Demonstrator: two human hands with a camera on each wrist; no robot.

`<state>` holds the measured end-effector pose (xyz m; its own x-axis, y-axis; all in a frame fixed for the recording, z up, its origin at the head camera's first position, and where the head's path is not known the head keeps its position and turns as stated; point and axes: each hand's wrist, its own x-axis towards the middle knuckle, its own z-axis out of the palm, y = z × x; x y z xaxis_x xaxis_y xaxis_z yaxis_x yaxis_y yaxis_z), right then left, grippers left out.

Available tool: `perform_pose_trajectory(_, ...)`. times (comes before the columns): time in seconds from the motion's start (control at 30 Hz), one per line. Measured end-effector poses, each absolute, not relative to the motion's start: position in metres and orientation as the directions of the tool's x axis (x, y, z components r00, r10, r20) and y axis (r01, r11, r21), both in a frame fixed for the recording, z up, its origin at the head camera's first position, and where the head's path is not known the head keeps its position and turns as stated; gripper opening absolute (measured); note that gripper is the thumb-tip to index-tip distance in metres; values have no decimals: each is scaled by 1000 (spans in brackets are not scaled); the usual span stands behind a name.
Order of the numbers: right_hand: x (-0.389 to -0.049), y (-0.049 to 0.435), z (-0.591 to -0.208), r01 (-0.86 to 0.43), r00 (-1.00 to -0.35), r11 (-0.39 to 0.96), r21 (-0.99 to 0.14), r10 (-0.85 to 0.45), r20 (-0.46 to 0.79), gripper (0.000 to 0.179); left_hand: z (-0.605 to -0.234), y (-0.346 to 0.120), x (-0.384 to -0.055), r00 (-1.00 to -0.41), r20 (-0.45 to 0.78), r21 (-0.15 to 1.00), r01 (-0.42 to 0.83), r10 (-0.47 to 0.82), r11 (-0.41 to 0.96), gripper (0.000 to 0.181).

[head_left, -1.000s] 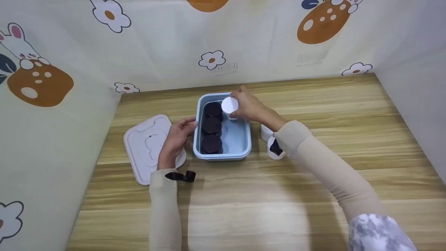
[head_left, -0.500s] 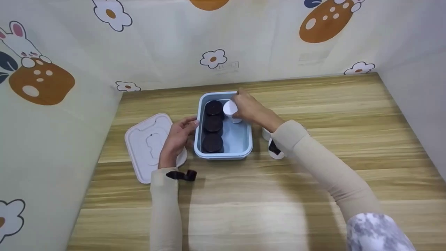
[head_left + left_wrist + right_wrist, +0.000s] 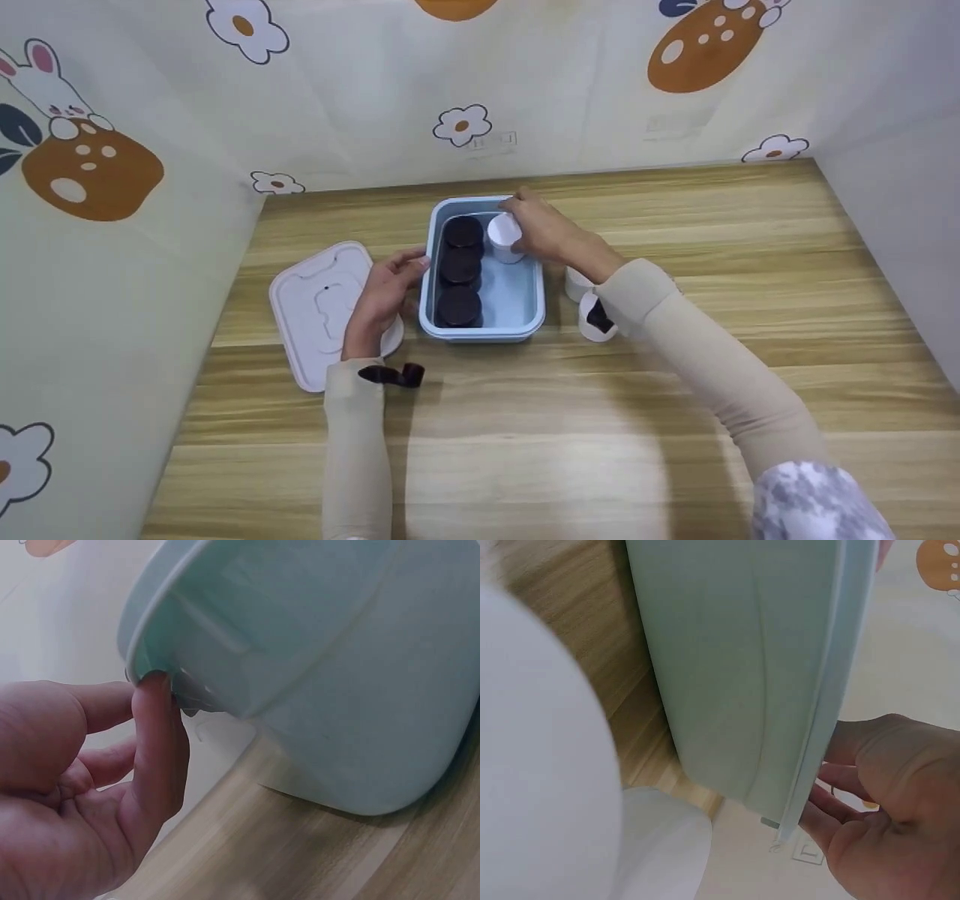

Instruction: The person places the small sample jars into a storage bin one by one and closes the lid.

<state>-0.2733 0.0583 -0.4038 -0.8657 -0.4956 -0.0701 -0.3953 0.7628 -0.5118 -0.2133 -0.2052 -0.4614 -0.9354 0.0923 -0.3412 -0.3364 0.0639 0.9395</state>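
Note:
A light blue plastic box (image 3: 514, 304) stands on the table, with a column of black-lidded jars (image 3: 459, 307) along its left side. My right hand (image 3: 546, 229) reaches over the box's right rim and grips a white-lidded jar (image 3: 505, 231) by its sides, in the back right corner. That jar is upright beside the rearmost black lid; the right wrist view hides it behind the box wall. My left hand (image 3: 384, 295) holds the box's left rim. In the left wrist view its thumb (image 3: 156, 716) presses up under the lip, its other fingertips hidden.
A pale flat lid (image 3: 307, 300) lies left of the box, partly under the left forearm. To the right stand two white round jars (image 3: 592, 330), overlapped by the right sleeve and black wrist mount. A patterned wall sheet (image 3: 360, 112) closes the back.
The white-lidded jar has moved a little right and down into the back right corner of the box, standing straighter. My left hand has stayed at the rim.

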Motion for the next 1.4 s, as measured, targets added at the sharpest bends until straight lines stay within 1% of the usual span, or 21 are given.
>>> perform_pose_trajectory(0.2,-264,73,-398,-410,-864,699,-586,-504,3,54,-461,-205,-213,-936,-337,941,-333,96,55,47)
perform_pose_trajectory(0.43,-250,97,-396,-383,-875,578,-721,-477,83,43,-463,-207,-214,-952,-297,954,-291,75,76,48)
perform_pose_trajectory(0.6,-242,118,-397,-367,-885,492,-790,-445,134,39,-464,-207,-213,-955,-290,956,-286,62,65,46)
perform_pose_trajectory(0.77,-237,134,-403,-361,-884,452,-816,-445,144,38,-466,-209,-213,-958,-281,960,-279,54,36,44)
perform_pose_trajectory(0.87,-234,143,-408,-356,-882,432,-829,-449,145,38,-468,-208,-213,-961,-273,962,-271,50,35,44)
perform_pose_trajectory(1.03,-232,159,-419,-308,-884,376,-874,-453,117,42,-468,-206,-214,-965,-261,965,-259,42,41,43)
perform_pose_trajectory(1.2,-232,177,-432,-238,-893,315,-919,-443,79,48,-467,-205,-214,-963,-264,964,-262,51,51,43)
perform_pose_trajectory(1.4,-230,197,-446,-116,-923,250,-961,-385,11,49,-465,-204,-215,-949,-306,952,-304,78,28,46)
